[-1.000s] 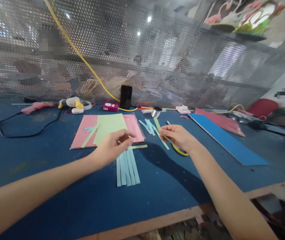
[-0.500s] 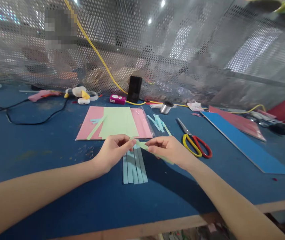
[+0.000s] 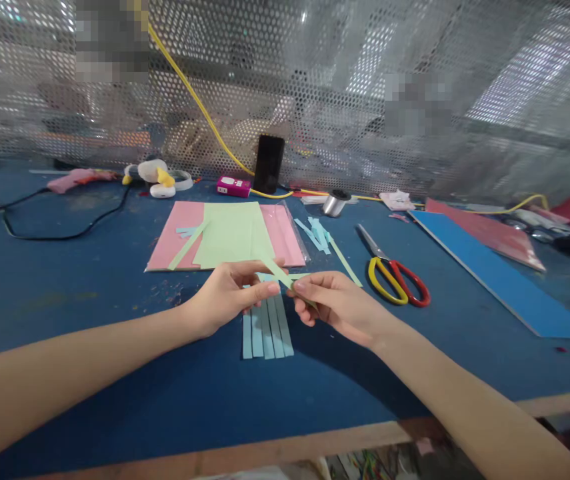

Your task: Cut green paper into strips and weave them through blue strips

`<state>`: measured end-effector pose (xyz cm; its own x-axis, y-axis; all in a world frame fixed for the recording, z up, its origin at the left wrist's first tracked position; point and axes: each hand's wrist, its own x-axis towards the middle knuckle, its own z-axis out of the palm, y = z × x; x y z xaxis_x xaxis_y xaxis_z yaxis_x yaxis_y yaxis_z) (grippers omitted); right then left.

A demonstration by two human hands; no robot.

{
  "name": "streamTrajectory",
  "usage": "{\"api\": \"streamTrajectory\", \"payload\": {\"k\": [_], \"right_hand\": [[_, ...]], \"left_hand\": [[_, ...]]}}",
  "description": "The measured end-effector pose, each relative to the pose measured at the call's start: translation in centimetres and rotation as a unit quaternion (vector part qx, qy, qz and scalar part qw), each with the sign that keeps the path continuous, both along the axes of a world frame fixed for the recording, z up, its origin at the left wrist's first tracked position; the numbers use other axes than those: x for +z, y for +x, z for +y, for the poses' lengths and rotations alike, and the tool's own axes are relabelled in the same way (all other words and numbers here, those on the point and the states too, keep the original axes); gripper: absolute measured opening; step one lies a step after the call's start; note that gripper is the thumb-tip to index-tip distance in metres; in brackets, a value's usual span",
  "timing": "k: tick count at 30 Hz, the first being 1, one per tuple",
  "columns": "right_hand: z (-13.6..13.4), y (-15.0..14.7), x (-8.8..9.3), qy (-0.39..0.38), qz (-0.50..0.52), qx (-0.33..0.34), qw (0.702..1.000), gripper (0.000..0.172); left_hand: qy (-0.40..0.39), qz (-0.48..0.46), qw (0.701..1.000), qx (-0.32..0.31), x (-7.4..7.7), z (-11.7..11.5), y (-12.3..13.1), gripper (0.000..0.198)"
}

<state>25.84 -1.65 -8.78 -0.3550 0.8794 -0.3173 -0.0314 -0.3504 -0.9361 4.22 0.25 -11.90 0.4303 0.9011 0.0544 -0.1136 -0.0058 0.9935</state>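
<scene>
A narrow light-green paper strip (image 3: 279, 272) is pinched between the thumb and fingers of my right hand (image 3: 337, 303), slanting up to the left. My left hand (image 3: 232, 293) is beside it, thumb and index finger apart, the index fingertip close to the strip's far part; whether they touch I cannot tell. Beneath both hands several light-blue paper strips (image 3: 267, 333) lie side by side on the table, their upper ends partly covered by my left fingers. Another pale green strip (image 3: 299, 276) crosses near those upper ends.
Green sheets (image 3: 232, 233) rest on a pink pack (image 3: 165, 240) behind my hands. To the right are loose blue strips (image 3: 319, 235), scissors (image 3: 397, 280), a wire spool (image 3: 335, 203) and a blue board (image 3: 505, 280). A phone (image 3: 269, 163) stands at the back.
My left thumb and index finger have parted and come away from the green strip. My right hand now holds the strip, which has swung to point up and leftward.
</scene>
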Motion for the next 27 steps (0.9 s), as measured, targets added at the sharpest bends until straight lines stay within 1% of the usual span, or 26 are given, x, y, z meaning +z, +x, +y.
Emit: {"api": "streamTrajectory", "payload": {"k": [2,5,6,8,10,12,15,19,21,23,25,27], "right_hand": [[-0.3,-0.4,-0.4,-0.015,0.020,0.015,1.000,0.029],[-0.7,-0.9,-0.9,-0.014,0.025,0.039,0.999,0.030],[-0.8,-0.9,-1.0,-0.001,0.020,0.044,0.999,0.032],[-0.8,-0.8,-0.9,0.049,0.003,0.041,0.998,0.032],[-0.6,-0.3,-0.6,0.120,-0.009,0.002,0.993,0.026],[0.0,0.3,-0.3,0.184,-0.013,-0.060,0.981,0.018],[1.1,1.3,0.2,0.228,-0.024,-0.140,0.963,0.016],[2.2,1.9,0.3,0.209,-0.008,-0.198,0.958,0.016],[2.3,1.9,0.1,0.188,0.027,-0.206,0.960,0.014],[2.3,1.8,0.0,0.155,0.057,-0.196,0.967,0.015],[2.0,1.6,-0.1,0.117,0.060,-0.178,0.975,0.026],[1.6,1.4,-0.2,0.095,0.031,-0.149,0.984,0.038]], "left_hand": [[0.006,0.020,0.999,-0.025,0.0,-0.1,0.0,0.039],[0.011,0.014,1.000,-0.023,-0.1,-0.2,0.0,0.034],[0.011,0.006,1.000,-0.017,-0.1,-0.2,0.0,0.033],[0.004,-0.015,1.000,0.000,-0.1,-0.1,0.0,0.031],[-0.007,-0.022,1.000,0.020,0.0,0.0,0.1,0.030],[-0.015,-0.011,0.999,0.033,0.0,0.1,0.1,0.031],[-0.028,0.001,0.998,0.051,-0.1,0.4,0.2,0.033],[-0.053,0.001,0.997,0.063,-0.3,0.7,0.2,0.042],[-0.062,0.008,0.996,0.064,-0.3,0.7,0.2,0.042],[-0.066,0.010,0.996,0.066,-0.3,0.7,0.3,0.041],[-0.064,0.008,0.996,0.067,-0.2,0.6,0.3,0.042],[-0.059,0.006,0.996,0.068,-0.2,0.7,0.3,0.042]]}}
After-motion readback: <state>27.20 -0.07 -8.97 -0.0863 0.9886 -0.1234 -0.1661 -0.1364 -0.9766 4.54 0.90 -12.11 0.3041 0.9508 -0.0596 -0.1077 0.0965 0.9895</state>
